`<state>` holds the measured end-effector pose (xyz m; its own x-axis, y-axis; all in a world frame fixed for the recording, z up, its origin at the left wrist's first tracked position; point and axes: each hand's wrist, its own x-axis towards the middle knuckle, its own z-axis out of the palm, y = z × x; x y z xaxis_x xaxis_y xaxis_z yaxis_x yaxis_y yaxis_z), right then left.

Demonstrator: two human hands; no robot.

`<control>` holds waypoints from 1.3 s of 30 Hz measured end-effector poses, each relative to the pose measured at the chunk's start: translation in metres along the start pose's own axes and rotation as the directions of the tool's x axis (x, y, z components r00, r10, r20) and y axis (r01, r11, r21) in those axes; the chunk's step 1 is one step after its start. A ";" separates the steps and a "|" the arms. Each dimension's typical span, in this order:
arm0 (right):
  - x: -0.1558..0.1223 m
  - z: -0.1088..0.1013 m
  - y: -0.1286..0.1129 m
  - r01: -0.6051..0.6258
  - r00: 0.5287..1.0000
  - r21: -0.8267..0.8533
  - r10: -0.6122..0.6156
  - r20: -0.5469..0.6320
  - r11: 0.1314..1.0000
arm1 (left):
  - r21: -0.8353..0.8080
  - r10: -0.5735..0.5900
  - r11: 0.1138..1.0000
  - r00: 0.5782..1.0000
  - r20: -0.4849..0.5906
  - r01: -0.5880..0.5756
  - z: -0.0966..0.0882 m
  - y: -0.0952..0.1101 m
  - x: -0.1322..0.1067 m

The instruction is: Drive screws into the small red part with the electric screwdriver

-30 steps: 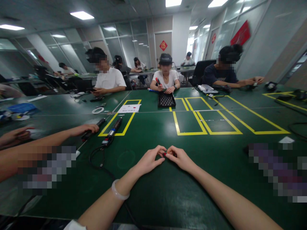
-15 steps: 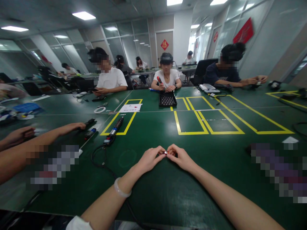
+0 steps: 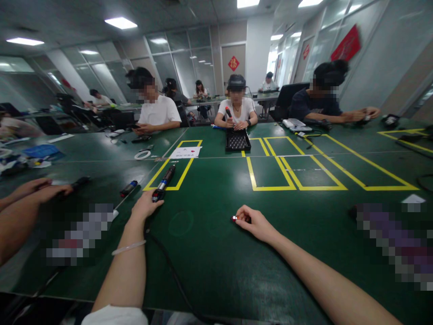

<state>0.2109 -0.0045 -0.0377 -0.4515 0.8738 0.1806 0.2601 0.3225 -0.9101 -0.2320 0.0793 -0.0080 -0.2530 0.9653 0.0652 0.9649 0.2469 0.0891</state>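
My left hand [image 3: 146, 206] curls at the near end of the electric screwdriver [image 3: 164, 180] lying pointed away from me, grip unclear, while my right hand [image 3: 259, 223] pinches a small red part [image 3: 234, 218] on the green table [image 3: 216, 271].

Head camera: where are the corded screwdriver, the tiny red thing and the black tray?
corded screwdriver [image 3: 164, 182], head view, middle of its barrel.
tiny red thing [image 3: 234, 218], head view, its bare left end.
black tray [image 3: 237, 149], head view, its near wall.
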 end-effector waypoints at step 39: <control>0.004 0.008 0.001 0.040 0.997 -0.361 -0.063 -0.053 0.932 | -0.302 0.711 0.678 0.702 0.036 -0.670 0.001 0.216 -0.145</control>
<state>0.2025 -0.0034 -0.0407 -0.4215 0.8696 0.2570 0.5328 0.4668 -0.7059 0.0128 -0.0071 0.0005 0.5107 0.8566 0.0731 0.8025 -0.5055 0.3169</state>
